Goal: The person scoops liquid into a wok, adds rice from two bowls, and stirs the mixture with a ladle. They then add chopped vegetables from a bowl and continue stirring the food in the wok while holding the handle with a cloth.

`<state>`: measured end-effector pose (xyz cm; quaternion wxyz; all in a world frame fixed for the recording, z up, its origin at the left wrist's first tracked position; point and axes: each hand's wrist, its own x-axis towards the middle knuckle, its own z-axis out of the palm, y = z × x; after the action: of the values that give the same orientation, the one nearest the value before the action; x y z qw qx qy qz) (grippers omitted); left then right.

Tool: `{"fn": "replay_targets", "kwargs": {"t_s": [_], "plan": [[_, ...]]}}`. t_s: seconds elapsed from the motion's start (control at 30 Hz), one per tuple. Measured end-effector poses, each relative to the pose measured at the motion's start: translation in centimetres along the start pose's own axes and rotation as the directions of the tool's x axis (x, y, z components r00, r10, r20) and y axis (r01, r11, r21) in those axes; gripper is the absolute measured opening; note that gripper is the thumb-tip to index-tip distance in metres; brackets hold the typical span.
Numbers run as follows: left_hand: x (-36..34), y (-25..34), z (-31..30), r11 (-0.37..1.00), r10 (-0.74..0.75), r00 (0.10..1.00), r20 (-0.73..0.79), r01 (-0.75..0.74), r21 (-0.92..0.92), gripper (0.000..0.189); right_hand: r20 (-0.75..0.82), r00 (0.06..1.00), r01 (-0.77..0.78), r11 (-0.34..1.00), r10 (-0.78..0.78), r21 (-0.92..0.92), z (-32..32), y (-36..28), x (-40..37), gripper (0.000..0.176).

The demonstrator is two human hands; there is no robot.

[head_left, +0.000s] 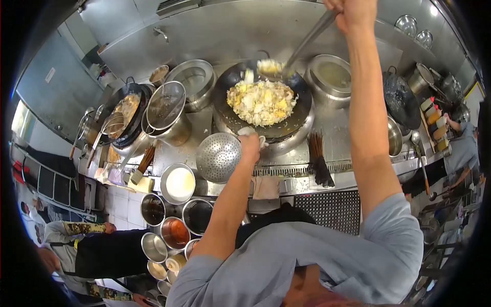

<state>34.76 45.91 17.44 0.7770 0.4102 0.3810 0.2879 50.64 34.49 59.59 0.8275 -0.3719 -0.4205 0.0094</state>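
My left hand (pixel 250 146) is closed on the near rim of a black wok (pixel 289 123), with a white cloth (pixel 248 131) bunched under the fingers. The wok sits on a round burner and holds a heap of rice (pixel 263 102) mixed with yellow egg pieces. High at the upper right, my right hand (pixel 353 13) grips the handle of a wok ladle (pixel 312 36). Its head, over the far side of the wok, is blurred and carries food; some bits are in the air beside it. A perforated metal strainer (pixel 219 157) lies just left of my left hand.
Lidded pots (pixel 191 84) flank the wok. A mesh strainer (pixel 166 105) rests on a pot at left; another wok (pixel 125 115) stands beyond. Bamboo brushes (pixel 318 158) lie on the counter. Sauce containers (pixel 175 233) cluster at lower left, near another person (pixel 102 250). Another worker (pixel 463 148) stands far right.
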Motion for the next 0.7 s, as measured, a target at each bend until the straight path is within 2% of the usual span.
{"fn": "replay_targets", "kwargs": {"t_s": [0.03,0.07,0.13,0.17,0.2,0.23,0.27,0.33,0.37,0.4,0.47,0.5,0.53,0.57,0.6,0.63,0.67,0.7], "plan": [[1.1,-0.5,0.1,0.999,-0.02,0.999,-0.03,0.021,0.029,0.018,0.008,0.998,0.066,0.998,-0.066,0.005,-1.0,0.7,0.5,0.007],[2.0,-1.2,0.1,0.998,-0.039,0.997,-0.06,0.042,0.055,0.016,0.02,0.991,0.132,0.991,-0.133,0.01,-2.1,1.9,0.7,0.016],[2.6,-0.8,-0.3,0.997,-0.045,0.999,-0.021,0.047,0.065,0.017,-0.12,0.981,0.139,0.981,-0.155,-0.132,-4.0,8.0,-2.7,0.017],[2.8,-0.8,-0.6,0.995,-0.082,0.996,0.024,0.08,0.066,0.031,-0.258,0.966,-0.06,0.985,0.016,-0.165,-5.3,13.1,-5.3,0.014],[2.9,-1.1,-0.9,0.991,-0.122,0.99,0.068,0.117,0.071,0.046,-0.276,0.956,-0.164,0.958,0.096,-0.234,-7.3,19.6,-9.0,0.01],[2.3,-0.5,-0.7,0.993,-0.113,0.99,0.089,0.111,0.028,0.045,-0.159,0.974,-0.169,0.985,0.163,-0.023,-9.0,21.6,-11.7,0.007],[2.4,-0.1,-0.1,0.993,-0.113,0.988,0.105,0.111,0.03,0.045,-0.149,0.959,-0.243,0.97,0.24,-0.002,-9.0,20.2,-13.4,0.007],[2.0,-0.6,-0.3,0.995,-0.096,0.994,-0.061,0.097,0.022,0.043,-0.129,0.966,-0.231,0.973,0.225,-0.029,-8.9,18.5,-16.5,0.007],[2.7,-1.7,-1.1,0.999,-0.021,0.998,0.06,0.023,-0.035,0.043,-0.15,0.971,-0.21,0.966,0.188,-0.15,-8.9,17.6,-18.3,0.008],[1.6,-0.8,-0.7,0.999,-0.025,0.998,0.049,0.027,-0.047,0.035,-0.176,0.974,-0.191,0.943,0.146,-0.272,-9.2,16.7,-20.4,0.01],[0.8,-0.3,-0.4,0.996,-0.078,0.996,0.046,0.08,-0.048,0.025,-0.034,0.992,-0.128,0.944,0.123,-0.305,-11.8,15.9,-25.4,0.009],[1.5,-0.6,-1.1,0.992,-0.121,0.991,0.05,0.123,-0.039,0.023,-0.077,0.873,-0.47,0.789,0.481,-0.395,-16.0,18.2,-29.8,0.017],[2.6,-1.5,-2.0,0.99,-0.125,0.992,0.018,0.126,-0.063,0.038,0.14,0.95,-0.167,0.832,0.28,-0.529,-16.3,13.9,-30.1,0.025],[1.5,-0.2,-1.5,0.98,-0.19,0.981,0.041,0.192,-0.055,0.034,0.24,0.938,0.005,0.68,0.252,-0.733,-18.3,12.8,-30.6,0.033],[3.2,-2.2,-4.6,0.978,-0.052,0.984,0.169,0.016,0.206,0.03,0.13,0.878,-0.176,0.563,0.461,-0.808,-22.3,13.9,-33.1,0.035],[2.4,-1.3,-4.8,0.962,-0.141,0.99,-0.019,0.141,0.232,0.028,0.054,0.886,-0.219,0.517,0.461,-0.828,-23.8,13.8,-33.5,0.032],[0.9,-0.2,-3.0,0.974,-0.223,0.975,0.011,0.223,0.025,0.029,-0.019,0.898,-0.238,0.448,0.44,-0.862,-27.3,13.1,-31.7,0.029],[-0.1,0.8,-0.8,0.98,-0.184,0.981,0.055,0.178,0.092,0.028,-0.065,0.913,-0.255,0.44,0.402,-0.861,-30.4,12.3,-28.7,0.026]]}}
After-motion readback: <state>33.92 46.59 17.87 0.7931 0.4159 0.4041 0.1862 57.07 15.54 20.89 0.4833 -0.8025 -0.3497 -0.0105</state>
